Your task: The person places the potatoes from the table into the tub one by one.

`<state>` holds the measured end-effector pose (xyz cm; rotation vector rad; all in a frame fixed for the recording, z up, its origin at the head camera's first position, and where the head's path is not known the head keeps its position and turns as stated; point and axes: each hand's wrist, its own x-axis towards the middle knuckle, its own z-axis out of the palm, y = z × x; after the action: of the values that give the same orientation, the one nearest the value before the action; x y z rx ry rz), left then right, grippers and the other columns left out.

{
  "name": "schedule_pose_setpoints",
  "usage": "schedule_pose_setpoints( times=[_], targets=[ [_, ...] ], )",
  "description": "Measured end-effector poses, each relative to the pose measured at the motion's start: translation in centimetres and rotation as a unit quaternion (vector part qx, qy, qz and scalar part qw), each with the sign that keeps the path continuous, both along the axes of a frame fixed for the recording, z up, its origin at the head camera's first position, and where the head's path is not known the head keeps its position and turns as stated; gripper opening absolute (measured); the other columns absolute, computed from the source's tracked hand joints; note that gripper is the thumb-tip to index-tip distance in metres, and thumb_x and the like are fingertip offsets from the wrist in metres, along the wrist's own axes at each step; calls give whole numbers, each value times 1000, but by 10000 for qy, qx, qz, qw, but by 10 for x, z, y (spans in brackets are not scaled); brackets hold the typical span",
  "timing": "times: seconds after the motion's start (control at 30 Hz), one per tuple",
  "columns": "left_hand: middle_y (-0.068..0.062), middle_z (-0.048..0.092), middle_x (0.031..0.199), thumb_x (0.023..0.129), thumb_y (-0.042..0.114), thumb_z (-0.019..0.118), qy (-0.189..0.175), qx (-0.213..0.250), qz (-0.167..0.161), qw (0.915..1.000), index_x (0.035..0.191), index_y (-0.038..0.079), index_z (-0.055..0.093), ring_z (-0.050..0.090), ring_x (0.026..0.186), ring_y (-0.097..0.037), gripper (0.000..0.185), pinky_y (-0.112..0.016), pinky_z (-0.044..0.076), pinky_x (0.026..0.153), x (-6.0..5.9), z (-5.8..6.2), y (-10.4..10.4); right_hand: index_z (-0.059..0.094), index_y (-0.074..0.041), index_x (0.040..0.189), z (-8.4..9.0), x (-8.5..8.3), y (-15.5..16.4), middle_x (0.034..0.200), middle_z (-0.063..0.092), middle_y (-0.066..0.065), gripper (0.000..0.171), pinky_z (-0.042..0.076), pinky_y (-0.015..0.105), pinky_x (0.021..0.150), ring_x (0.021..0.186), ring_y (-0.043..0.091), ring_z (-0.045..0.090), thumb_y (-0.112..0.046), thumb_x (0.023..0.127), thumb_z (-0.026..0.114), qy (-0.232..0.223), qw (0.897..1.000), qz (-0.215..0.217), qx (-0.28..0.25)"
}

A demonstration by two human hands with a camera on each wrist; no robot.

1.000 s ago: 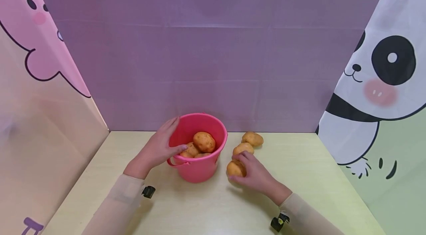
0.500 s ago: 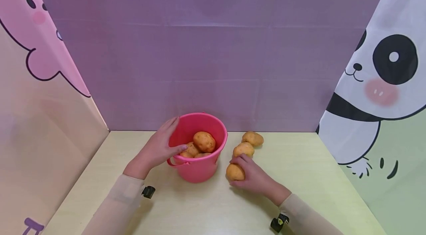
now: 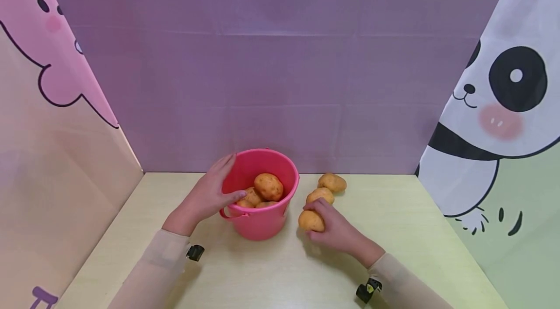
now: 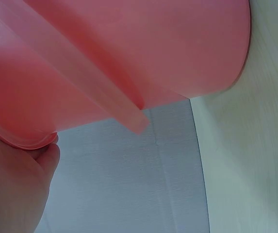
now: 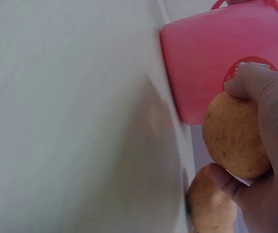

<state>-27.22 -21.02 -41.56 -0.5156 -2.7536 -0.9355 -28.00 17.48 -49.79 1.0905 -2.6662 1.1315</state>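
The right hand's fingers [image 5: 255,85] curl over a potato [image 3: 311,220], with the thumb under its lower side, so the right hand [image 3: 334,226] grips it just to the right of the pink bucket [image 3: 262,221]; in the right wrist view the potato appears slightly clear of the bench [image 3: 271,275], though how far it is lifted cannot be told. The left hand [image 3: 207,197] lies against the bucket's left side, its fingers fairly straight and together along the outer wall, the thumb hooked over the rim near the small side handle [image 3: 229,214], so the hand holds the rim. Inside the bucket lie several potatoes, the topmost potato [image 3: 268,186] sitting highest toward the middle. To the right of the bucket, just behind the gripped potato, a second potato [image 3: 320,195] rests on the bench close to the right hand's knuckles, and a third potato [image 3: 332,182] lies a little farther back and right of the bucket, near the purple backdrop [image 3: 280,66]. A pink cartoon panel [image 3: 48,71] stands to the bucket's left and a panda panel [image 3: 503,85] well off to its right. Light sleeves cover both forearms, each with a small black device at the wrist.
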Motion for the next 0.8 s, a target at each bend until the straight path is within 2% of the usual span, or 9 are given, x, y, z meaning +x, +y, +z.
schedule_pose_setpoints(
  times=[0.23,0.53,0.8],
  targets=[
    [-19,24,181,88,46,90,-35,42,40,10000,176,6,24,25,164,-47,117,-69,58,102,1,0,0,65,-15,136,14,-2,2,137,61,0,53,57,41,99,119,19,60,-10,87,86,310,9986,225,-376],
    [-20,25,180,88,49,90,-17,15,41,10000,176,5,24,25,163,-47,118,-68,59,100,1,0,0,65,-21,136,42,-4,5,126,63,-7,53,57,37,87,106,17,61,-10,88,87,517,9968,220,-575],
    [-20,24,181,89,51,89,-10,-43,35,10000,175,4,25,24,164,-47,117,-69,59,101,1,1,0,66,-21,136,68,-8,3,130,65,-6,52,56,39,88,112,18,59,-14,90,89,872,9931,253,-743]
  ],
)
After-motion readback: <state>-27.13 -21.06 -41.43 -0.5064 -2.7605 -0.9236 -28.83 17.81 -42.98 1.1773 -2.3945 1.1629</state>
